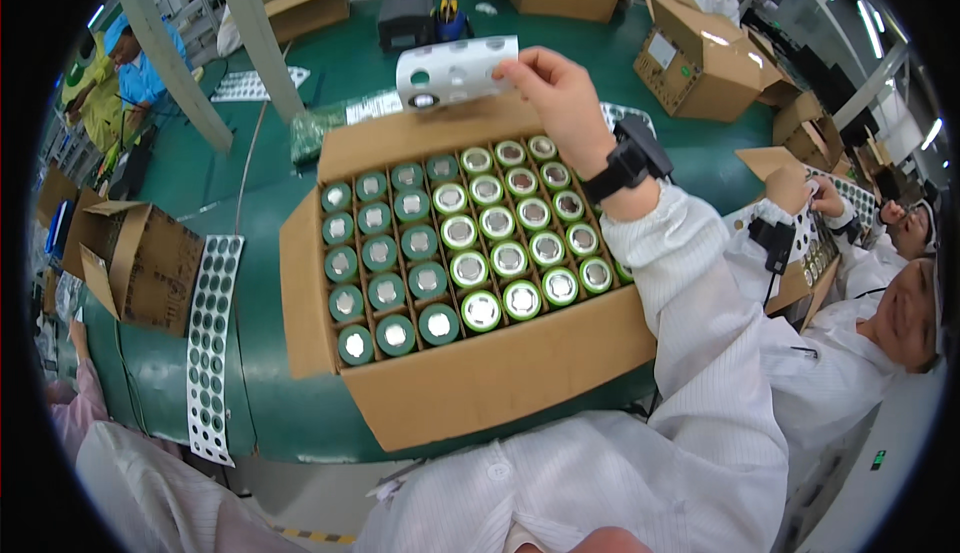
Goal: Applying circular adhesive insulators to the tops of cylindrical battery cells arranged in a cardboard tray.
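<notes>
With thumb and fingers closed, our right hand (pixel 562 103) pinches the perforated white strip (pixel 441 65) above the far edge of the carton (pixel 500 378), apparently to clear the upright cylindrical cells (pixel 497 223); our left hand's grip we cannot tell.

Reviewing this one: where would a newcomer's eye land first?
Probably on the open cardboard box in the centre, packed with cylindrical cells, dark-green-topped at left, bright-green-rimmed at right. Next, at the box's far side, the right hand holds up a curved white perforated strip.
</notes>
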Available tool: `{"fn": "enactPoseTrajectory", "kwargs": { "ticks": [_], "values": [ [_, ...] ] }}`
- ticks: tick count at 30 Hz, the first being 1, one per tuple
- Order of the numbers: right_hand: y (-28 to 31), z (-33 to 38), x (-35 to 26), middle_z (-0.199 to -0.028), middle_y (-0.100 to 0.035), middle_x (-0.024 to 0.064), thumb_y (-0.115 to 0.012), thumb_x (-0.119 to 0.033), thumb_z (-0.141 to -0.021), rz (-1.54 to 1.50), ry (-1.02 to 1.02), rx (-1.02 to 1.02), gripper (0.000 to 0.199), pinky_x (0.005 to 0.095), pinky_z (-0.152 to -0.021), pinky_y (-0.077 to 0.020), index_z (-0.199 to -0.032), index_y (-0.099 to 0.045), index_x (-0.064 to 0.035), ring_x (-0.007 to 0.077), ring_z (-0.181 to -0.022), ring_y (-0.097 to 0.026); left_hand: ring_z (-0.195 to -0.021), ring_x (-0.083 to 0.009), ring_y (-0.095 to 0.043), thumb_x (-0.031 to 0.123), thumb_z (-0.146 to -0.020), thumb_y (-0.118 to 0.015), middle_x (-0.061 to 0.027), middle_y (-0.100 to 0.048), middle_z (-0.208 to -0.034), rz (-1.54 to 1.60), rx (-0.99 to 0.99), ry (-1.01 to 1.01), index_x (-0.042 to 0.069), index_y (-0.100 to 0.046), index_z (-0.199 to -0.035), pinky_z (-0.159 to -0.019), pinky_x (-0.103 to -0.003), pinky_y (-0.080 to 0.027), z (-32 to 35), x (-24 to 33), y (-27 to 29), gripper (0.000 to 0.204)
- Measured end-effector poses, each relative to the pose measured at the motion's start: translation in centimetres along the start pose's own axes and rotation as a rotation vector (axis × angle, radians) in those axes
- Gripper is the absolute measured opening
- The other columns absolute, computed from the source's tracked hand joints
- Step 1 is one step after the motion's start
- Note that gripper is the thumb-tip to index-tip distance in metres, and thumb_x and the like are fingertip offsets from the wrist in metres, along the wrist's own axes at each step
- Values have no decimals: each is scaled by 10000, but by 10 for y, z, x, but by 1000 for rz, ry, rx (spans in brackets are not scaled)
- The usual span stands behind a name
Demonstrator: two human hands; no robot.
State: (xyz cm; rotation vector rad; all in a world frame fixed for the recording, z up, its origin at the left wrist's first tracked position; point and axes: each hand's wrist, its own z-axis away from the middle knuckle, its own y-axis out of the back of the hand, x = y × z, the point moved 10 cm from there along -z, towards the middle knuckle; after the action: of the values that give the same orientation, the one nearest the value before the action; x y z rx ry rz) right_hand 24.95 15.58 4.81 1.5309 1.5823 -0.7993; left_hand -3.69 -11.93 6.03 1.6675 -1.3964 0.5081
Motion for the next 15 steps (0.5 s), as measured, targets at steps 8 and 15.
{"fn": "enactPoseTrajectory", "kwargs": {
  "ticks": [8,15],
  "values": [
    [17,10,5,-758,-606,-35,-648,-177,-895,89,1,47,179,208,-630,-397,-870,-651,0,35,-701,-498,-1295,-362,-378,448,-944,-478,-214,-493,-1338,339,65,-651,99,-534,-1301,-1061,-567,-270,-31,102,29,502],
    [5,9,10,-774,-597,-50,-642,-169,-905,9,-22,29,159,196,-647,-383,-859,-642,-18,24,-713,-482,-1320,-373,-357,468,-944,-472,-217,-481,-1353,438,107,-925,110,-532,-1305,-1076,-581,-252,-33,162,66,512]
  ]
}}
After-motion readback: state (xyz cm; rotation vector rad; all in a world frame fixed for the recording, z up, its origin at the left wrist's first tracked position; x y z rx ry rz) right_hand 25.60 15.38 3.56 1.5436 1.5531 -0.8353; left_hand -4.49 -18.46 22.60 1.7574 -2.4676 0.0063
